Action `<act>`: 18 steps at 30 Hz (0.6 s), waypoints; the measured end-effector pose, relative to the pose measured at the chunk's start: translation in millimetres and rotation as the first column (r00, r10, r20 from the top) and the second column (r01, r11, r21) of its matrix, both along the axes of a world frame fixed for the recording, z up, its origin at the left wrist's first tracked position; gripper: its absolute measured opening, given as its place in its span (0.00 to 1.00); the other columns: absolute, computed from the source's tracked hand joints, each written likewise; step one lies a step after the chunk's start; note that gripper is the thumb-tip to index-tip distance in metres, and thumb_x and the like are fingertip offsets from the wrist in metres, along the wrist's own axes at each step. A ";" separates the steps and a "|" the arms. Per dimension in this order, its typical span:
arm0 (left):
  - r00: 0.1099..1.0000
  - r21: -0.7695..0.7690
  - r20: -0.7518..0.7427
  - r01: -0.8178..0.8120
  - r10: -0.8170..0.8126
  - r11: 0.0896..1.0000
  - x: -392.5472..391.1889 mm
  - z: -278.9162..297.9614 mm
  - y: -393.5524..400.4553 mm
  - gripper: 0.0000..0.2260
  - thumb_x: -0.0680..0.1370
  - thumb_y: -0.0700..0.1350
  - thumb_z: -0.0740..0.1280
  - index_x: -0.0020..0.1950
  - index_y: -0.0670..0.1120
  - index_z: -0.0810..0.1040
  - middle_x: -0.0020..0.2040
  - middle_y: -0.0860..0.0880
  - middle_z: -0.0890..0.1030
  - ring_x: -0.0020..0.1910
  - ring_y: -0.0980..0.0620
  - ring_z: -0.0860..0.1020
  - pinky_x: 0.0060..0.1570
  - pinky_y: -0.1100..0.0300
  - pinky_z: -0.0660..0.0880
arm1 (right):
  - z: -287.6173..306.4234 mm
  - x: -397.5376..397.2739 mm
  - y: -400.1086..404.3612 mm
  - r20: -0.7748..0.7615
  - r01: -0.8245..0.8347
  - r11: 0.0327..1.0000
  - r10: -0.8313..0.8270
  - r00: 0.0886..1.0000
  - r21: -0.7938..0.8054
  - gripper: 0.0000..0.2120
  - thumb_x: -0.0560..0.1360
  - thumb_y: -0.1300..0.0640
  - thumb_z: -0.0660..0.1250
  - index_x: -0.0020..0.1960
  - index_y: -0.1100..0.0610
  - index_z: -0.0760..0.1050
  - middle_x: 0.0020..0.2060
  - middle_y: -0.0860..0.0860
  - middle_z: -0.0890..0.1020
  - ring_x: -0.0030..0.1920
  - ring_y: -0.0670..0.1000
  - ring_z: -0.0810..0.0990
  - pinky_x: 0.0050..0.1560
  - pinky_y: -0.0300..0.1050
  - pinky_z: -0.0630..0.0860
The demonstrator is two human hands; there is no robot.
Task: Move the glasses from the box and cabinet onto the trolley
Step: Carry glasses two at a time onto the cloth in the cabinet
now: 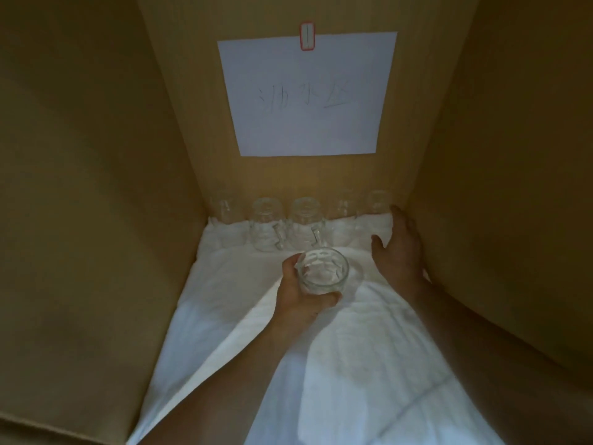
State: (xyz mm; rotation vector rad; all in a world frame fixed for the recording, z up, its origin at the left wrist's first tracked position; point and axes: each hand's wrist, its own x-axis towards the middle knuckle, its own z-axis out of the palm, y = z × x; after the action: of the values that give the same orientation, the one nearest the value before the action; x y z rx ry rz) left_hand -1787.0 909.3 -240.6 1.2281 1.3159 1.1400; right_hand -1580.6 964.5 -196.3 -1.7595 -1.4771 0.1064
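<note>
My left hand (pixel 305 290) grips a clear glass mug (pixel 324 271) inside the white-cloth-lined cardboard box (pixel 96 187); right hand (pixel 401 248), fingers spread, nears five mugs (pixel 266 226).

You see a white cloth (pixel 337 348) lying crumpled underneath | white paper sheet (pixel 306 94) with handwriting | red-edged sticker (pixel 307 36) holding its top

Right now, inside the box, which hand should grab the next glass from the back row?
The right hand. It is open and free, lying on the white cloth beside the row's right end, nearest the rightmost glass. The left hand already has its grip on a glass mug.
</note>
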 end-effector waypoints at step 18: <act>0.845 -0.514 0.449 -0.023 0.291 0.858 -61.7 58.1 -18.1 0.30 0.70 0.65 0.75 0.58 0.42 0.83 0.47 0.40 0.87 0.45 0.39 0.86 0.37 0.52 0.82 | -21.2 -134.3 -89.4 -0.396 -0.415 0.908 0.363 0.844 -0.054 0.41 0.63 0.51 0.84 0.71 0.45 0.69 0.58 0.39 0.80 0.58 0.38 0.79 0.56 0.33 0.76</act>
State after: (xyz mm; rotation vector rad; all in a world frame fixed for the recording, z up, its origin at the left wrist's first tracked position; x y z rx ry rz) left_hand -1848.7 891.3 -182.5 0.3923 1.1974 1.0594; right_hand -1714.9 875.1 -217.5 -1.4102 -1.5392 0.7375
